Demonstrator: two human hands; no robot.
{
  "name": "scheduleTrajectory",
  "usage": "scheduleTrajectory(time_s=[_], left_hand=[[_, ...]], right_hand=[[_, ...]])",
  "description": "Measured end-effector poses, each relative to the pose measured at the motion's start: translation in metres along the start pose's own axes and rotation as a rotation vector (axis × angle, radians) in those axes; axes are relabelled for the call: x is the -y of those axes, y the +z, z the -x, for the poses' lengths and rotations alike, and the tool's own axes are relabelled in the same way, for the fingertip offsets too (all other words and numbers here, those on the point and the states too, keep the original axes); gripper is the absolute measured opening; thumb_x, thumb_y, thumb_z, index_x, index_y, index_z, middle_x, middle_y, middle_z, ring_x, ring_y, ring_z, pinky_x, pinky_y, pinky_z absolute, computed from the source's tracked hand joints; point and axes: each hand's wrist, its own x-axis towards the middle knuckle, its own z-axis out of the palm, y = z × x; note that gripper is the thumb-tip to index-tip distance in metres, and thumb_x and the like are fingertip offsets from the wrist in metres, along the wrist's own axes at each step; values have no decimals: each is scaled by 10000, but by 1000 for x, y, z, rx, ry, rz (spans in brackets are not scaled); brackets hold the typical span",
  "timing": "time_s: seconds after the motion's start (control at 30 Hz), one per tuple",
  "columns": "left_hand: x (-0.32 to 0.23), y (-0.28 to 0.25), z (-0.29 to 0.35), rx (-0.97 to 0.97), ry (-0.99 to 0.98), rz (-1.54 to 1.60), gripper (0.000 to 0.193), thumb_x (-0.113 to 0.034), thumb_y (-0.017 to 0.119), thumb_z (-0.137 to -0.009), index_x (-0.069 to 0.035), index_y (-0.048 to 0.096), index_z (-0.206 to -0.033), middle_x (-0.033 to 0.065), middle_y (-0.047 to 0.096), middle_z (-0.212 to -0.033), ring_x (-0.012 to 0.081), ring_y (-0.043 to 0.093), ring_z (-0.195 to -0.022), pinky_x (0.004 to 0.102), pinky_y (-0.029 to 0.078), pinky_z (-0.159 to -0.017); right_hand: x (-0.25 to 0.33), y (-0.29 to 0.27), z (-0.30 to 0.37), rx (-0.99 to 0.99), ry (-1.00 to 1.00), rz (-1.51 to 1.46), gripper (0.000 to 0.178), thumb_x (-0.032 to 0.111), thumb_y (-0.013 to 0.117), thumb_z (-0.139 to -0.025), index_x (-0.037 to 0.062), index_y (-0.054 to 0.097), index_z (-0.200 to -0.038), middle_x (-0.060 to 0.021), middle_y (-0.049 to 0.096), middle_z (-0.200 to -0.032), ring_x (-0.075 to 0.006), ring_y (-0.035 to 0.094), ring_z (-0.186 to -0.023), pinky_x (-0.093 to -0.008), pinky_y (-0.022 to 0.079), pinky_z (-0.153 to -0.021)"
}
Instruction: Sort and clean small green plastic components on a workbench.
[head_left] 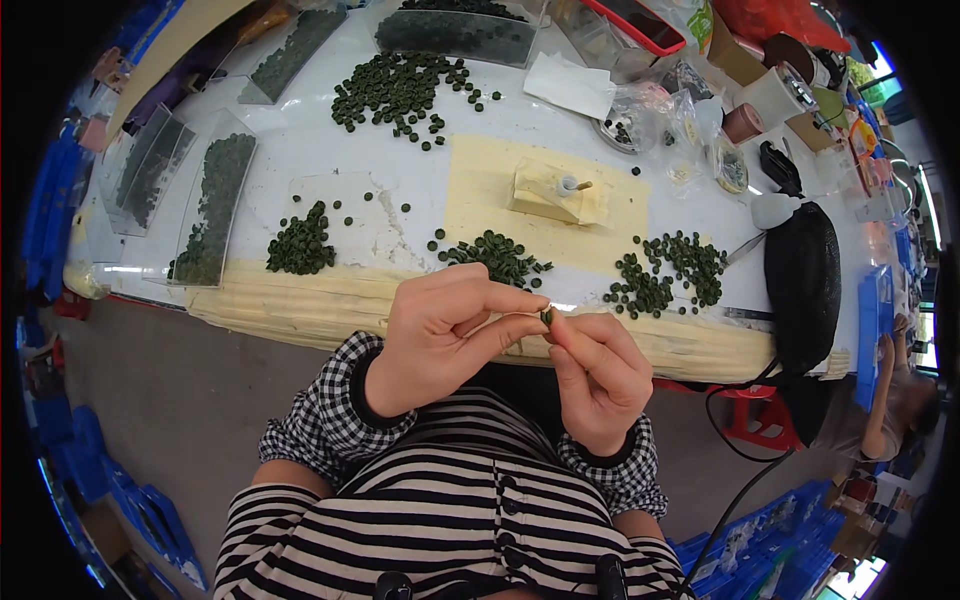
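Observation:
Over the table's near edge, my left hand (450, 325) and my right hand (597, 375) meet fingertip to fingertip. Pinched between them is one small dark green round piece (546, 315); the fingers hide part of it. Just beyond my hands lies a heap of the same green pieces (492, 258). A second heap (302, 243) sits to the left, and a looser spread of pieces (672, 272) lies to the right. A pale block (556, 193) with a small upright tube in its top stands on a yellowish sheet (475, 170).
A large pile of green pieces (400, 90) lies farther back. Clear trays of pieces (215, 205) line the left side. At right are a black bag (803, 290), a white bottle (773, 210) and a metal dish (622, 132). A red-framed phone (640, 22) lies far back. A person (885, 410) sits at far right.

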Motion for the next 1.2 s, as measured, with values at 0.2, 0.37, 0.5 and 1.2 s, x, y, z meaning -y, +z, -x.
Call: scheduleTrajectory(time_s=[0.2,0.37,0.5,1.2], left_hand=[[-1,4,2,-50,51,-5,186,-7,733,-785,-35,720,-968,4,501,-593,77,397,-506,234,295,-452],[-1,4,3,-38,42,-8,199,6,726,-784,-38,722,-978,4,510,-595,82,404,-506,236,305,-453],[-2,3,3,-34,53,3,200,8,723,-786,-41,723,-980,6,515,-596,85,406,-506,238,307,-452],[0,-5,4,25,14,-55,212,-9,719,-797,-49,720,-1006,18,553,-619,107,450,-515,242,333,-457]], right_hand=[[1,0,-2,-17,-63,74,307,-73,696,-764,-16,693,-1066,-102,648,-846,-193,603,-711,-263,489,-630],[0,2,-3,-26,-117,116,310,-78,704,-748,-25,694,-1053,-107,648,-839,-197,602,-700,-267,492,-619],[2,0,-4,-4,-141,149,317,-75,712,-738,-28,694,-1050,-107,651,-847,-199,604,-698,-273,494,-614],[-4,2,-5,47,-201,187,353,-60,724,-715,-18,691,-1065,-115,655,-882,-225,619,-706,-292,497,-614]])
